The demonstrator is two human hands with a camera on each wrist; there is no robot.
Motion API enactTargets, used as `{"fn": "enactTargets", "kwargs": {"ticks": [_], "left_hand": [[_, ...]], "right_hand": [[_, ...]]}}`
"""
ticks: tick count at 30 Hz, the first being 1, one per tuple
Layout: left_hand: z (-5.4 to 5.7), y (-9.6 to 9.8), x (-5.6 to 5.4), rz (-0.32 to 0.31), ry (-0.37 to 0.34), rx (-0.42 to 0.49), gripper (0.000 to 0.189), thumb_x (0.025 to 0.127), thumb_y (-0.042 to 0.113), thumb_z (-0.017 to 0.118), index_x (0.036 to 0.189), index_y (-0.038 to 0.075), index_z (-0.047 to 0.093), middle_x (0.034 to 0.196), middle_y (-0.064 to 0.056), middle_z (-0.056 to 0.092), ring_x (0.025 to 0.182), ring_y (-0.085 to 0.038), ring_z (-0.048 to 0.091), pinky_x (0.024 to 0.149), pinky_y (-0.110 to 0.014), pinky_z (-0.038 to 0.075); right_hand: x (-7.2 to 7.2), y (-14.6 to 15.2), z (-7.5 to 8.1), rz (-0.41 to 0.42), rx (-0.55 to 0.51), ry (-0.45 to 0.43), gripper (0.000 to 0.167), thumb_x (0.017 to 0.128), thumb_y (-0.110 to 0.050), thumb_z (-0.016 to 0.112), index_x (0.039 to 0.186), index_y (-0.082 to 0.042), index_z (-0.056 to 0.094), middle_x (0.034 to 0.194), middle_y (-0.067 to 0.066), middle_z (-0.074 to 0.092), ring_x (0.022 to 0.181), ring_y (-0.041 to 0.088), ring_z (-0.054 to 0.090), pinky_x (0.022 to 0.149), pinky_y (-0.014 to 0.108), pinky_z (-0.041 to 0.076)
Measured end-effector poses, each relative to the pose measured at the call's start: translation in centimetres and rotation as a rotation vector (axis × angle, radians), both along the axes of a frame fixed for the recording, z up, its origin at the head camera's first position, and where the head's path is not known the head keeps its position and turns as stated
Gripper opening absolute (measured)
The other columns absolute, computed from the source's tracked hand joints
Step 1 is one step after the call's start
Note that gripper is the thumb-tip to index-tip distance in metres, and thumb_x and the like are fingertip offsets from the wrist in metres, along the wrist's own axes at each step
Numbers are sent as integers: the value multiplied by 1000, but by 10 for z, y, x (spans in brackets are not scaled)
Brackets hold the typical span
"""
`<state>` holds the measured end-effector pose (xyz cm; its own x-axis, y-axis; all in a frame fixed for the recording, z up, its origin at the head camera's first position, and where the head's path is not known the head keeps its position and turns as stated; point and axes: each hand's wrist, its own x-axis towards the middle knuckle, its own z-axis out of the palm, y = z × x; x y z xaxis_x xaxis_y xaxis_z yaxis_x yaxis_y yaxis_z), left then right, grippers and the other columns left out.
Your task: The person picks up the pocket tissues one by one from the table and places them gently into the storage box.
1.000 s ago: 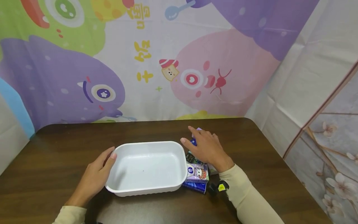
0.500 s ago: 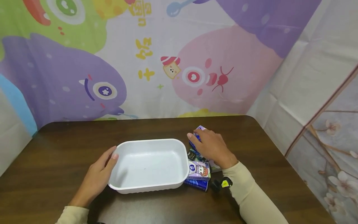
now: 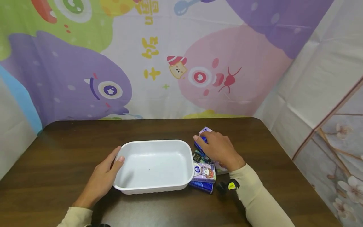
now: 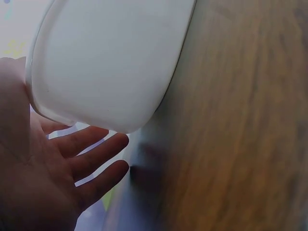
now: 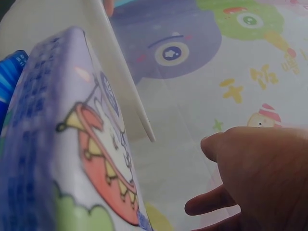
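My left hand (image 3: 100,176) holds the left end of a white plastic basin (image 3: 153,190), thumb over the rim and fingers along the outside. In the left wrist view, those fingers (image 4: 103,151) lie spread against the basin's end wall. My right hand (image 3: 219,148) is over a blue pack (image 3: 198,145) and a purple pack (image 3: 205,130), which look like pocket tissues. Its thumb and fingers are apart in the right wrist view, and whether they touch a pack is hidden. Nearer lie a dark green pack (image 3: 199,156) and a purple cartoon pack (image 3: 206,172).
Another blue pack (image 3: 202,186) lies partly under the cartoon pack, against the basin's right side. A pale pack (image 3: 221,168) shows by the right wrist. The brown wooden table (image 3: 158,214) ends at a cartoon curtain (image 3: 153,101) behind.
My right hand has come down and slightly right over the far packs, then stays nearly still. The left hand keeps its hold on the basin. The whole view shifts slightly.
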<state>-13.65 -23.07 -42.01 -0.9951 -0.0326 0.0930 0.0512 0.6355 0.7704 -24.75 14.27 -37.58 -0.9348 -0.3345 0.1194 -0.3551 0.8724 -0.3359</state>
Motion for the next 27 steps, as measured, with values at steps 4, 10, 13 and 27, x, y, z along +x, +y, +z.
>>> {"fn": "enactTargets", "kwargs": {"ticks": [4,10,13,27], "left_hand": [[-2,-1,0,3,11,0,64,106,47,40,159,12,29,156,-21,35,138,-43,38,106,-60,33],[-4,-1,0,12,32,5,63,107,47,40,158,12,31,156,-21,37,138,-43,39,107,-60,32],[-5,0,0,19,42,-7,63,107,46,40,158,10,32,154,-22,38,137,-44,40,106,-61,33],[-7,2,1,29,75,-4,61,106,42,46,157,12,33,151,-23,43,130,-43,48,98,-58,41]], "right_hand": [[0,1,1,0,16,-7,56,100,-54,51,134,-11,64,124,11,68,108,32,65,85,53,54],[-1,4,4,-29,49,-53,56,97,-48,61,137,-9,60,125,14,66,111,34,64,91,58,50],[-2,5,4,-45,60,-75,57,96,-48,61,138,-8,60,126,14,66,110,33,63,92,59,49],[-6,13,4,-76,113,-124,57,95,-44,64,138,-6,58,127,15,65,111,33,62,95,59,47]]}}
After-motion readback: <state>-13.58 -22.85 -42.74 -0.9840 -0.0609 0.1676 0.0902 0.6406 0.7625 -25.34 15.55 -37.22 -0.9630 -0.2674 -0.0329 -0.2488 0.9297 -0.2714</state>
